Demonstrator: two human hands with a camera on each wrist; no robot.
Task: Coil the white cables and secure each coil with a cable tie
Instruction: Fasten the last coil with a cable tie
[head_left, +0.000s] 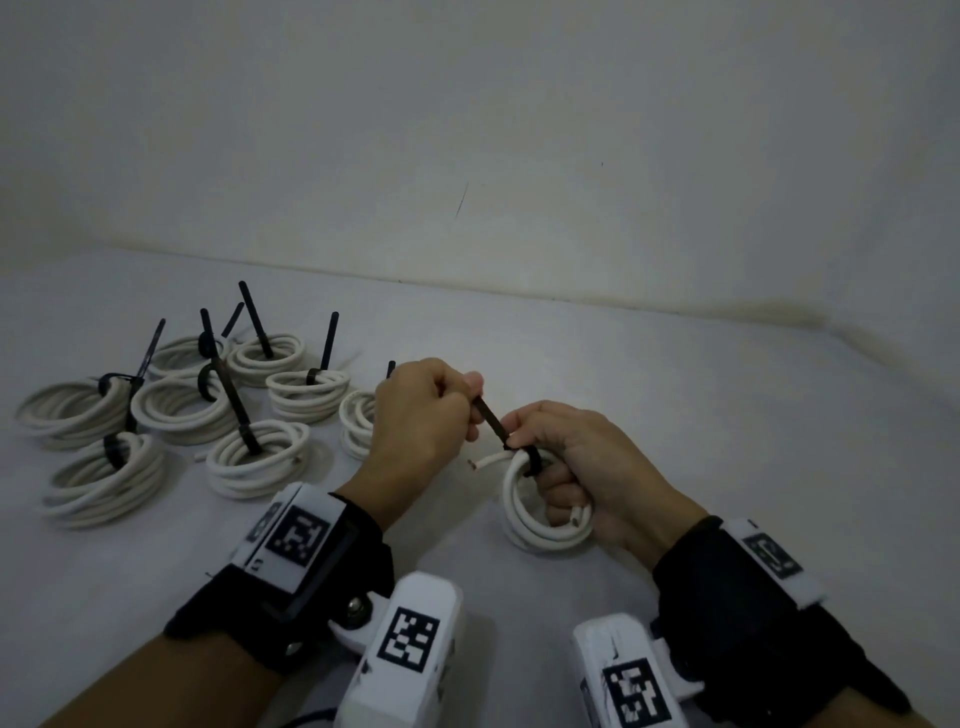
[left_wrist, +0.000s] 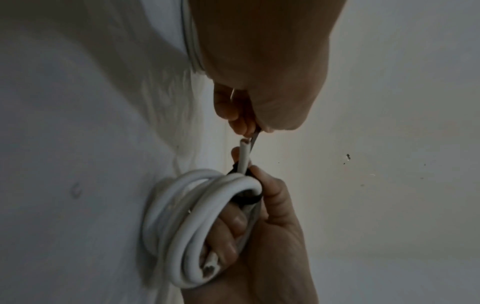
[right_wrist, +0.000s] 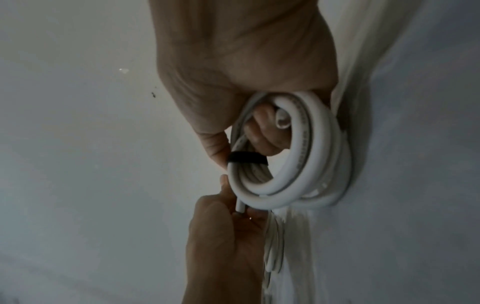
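Observation:
In the head view my right hand (head_left: 545, 460) grips a white cable coil (head_left: 540, 530) just above the white table, fingers curled through its middle. A black cable tie (head_left: 531, 460) loops round the coil's top beside my thumb. Its tail (head_left: 491, 420) runs up-left into my left hand (head_left: 467, 402), which pinches it. The left wrist view shows the coil (left_wrist: 187, 226), a loose cable end (left_wrist: 244, 156) and the tie tail (left_wrist: 255, 136) between my left fingers. The right wrist view shows the tie band (right_wrist: 248, 158) tight round the coil (right_wrist: 311, 164).
Several tied white coils (head_left: 171, 410) with upright black tie tails lie in a cluster at the left of the table. One more coil (head_left: 356, 421) sits partly behind my left hand. A pale wall (head_left: 519, 156) closes off the far edge.

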